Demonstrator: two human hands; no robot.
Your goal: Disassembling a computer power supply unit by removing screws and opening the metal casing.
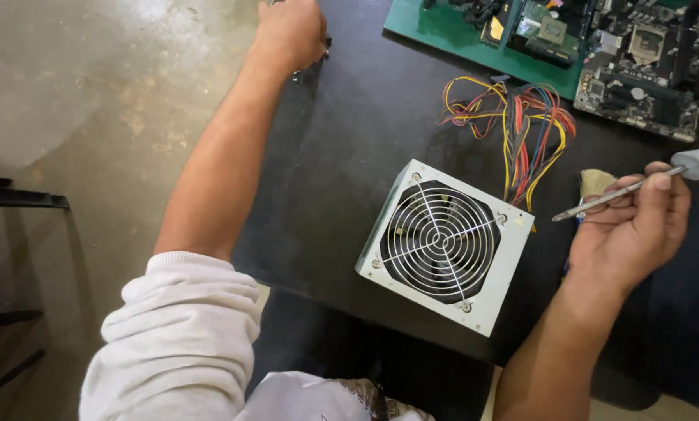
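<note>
Right hand (626, 234) fingers clamp screwdriver (622, 191), tip pointing left toward power supply (443, 245).

Both arms bare from the elbow down. The left arm (209, 179) wears a pale, off-white sweatshirt sleeve (174, 335), pushed up and bunched in thick soft folds just above the elbow, with a ribbed cuff edge at the front. More of the same light fabric shows at the bottom edge, and there is a small patterned patch (357, 398) on the garment there, too close to the edge to make out. The right arm (548, 359) shows no sleeve at all. No watch, no rings, no gloves on the left hand (291, 31) or right hand (630, 230).
</note>
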